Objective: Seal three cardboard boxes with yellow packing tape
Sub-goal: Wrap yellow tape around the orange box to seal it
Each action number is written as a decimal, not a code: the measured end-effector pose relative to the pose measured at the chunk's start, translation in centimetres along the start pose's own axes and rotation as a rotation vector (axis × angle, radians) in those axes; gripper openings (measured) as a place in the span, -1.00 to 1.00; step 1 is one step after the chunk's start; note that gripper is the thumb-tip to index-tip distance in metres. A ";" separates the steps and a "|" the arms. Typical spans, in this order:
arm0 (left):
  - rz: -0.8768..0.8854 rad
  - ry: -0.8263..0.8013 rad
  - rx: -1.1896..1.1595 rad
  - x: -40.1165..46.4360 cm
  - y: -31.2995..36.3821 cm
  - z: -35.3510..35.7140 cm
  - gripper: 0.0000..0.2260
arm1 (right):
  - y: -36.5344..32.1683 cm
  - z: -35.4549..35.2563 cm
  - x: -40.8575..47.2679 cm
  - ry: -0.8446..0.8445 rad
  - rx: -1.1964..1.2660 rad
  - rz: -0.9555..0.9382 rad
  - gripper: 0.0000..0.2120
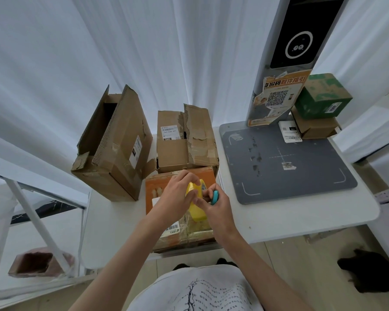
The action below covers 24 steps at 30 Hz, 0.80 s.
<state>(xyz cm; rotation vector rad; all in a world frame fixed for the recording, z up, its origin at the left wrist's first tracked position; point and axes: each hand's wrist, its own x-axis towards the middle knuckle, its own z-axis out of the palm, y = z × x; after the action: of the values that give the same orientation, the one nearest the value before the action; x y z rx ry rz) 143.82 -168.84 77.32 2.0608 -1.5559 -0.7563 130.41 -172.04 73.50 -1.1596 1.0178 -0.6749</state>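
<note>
A yellow tape roll point(197, 207) hangs over the nearest box point(160, 191), an orange-topped carton at the table's front edge. My left hand point(177, 194) curls over the roll from the left. My right hand point(213, 206) grips a small teal cutter point(215, 197) just right of the roll. Behind the orange box stands a brown box point(180, 149) with torn flaps. A larger brown box point(115, 149) with open, ragged flaps leans at the left.
A grey scanner plate point(285, 162) with a tall post point(294, 52) fills the right of the white table point(301, 214). A green box point(321, 97) sits on a small brown box point(314, 127) behind it. A metal rack point(32, 212) stands at the left.
</note>
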 end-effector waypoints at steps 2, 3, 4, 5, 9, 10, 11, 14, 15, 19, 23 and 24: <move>-0.001 0.013 0.026 -0.2 0.0 0.4 -0.84 | 0.2 0.0 -0.2 0.005 -0.013 0.001 -0.73; -0.005 0.013 0.035 -0.2 0.0 0.5 -0.85 | 0.3 0.0 -0.2 0.009 -0.023 -0.002 -0.73; -0.005 0.012 0.043 -0.3 0.0 0.7 -0.85 | 0.4 0.1 -0.3 0.015 -0.034 -0.007 -0.74; 0.000 0.014 0.047 -0.4 -0.1 0.9 -0.86 | 0.4 0.1 -0.3 0.022 -0.040 -0.013 -0.74; 0.029 0.054 0.019 -1.2 -0.1 2.3 -0.87 | 0.3 -0.1 -0.3 0.042 -0.023 -0.028 -0.73; 0.020 0.071 -0.022 -1.5 -0.2 2.5 -0.88 | 0.2 -0.2 -0.3 0.040 -0.018 -0.029 -0.73; 0.004 0.084 -0.072 -1.6 -0.2 2.5 -0.89 | 0.2 -0.2 -0.3 0.034 -0.014 -0.031 -0.73; -0.023 0.076 -0.116 -1.7 -0.4 2.1 -0.88 | 0.3 -0.3 -0.4 0.010 -0.038 -0.030 -0.73; -0.023 0.065 -0.097 -1.7 -0.5 1.9 -0.88 | 0.4 -0.3 -0.4 0.002 -0.050 -0.029 -0.74; -0.041 0.009 -0.041 -1.4 -0.4 1.7 -0.87 | 0.7 -0.3 -0.4 -0.018 -0.062 -0.009 -0.74; -0.020 0.042 -0.037 -1.7 -0.4 2.3 -0.88 | 0.7 -0.6 -0.6 0.006 -0.026 -0.013 -0.73; -0.007 0.061 -0.037 -1.8 -0.4 2.6 -0.88 | 0.5 -0.6 -0.6 0.014 -0.019 -0.016 -0.73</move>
<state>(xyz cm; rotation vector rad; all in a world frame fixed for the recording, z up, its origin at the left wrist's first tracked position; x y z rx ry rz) 141.99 -167.04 75.39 2.0442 -1.4920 -0.7131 129.59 -171.59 73.12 -1.1823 1.0299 -0.6878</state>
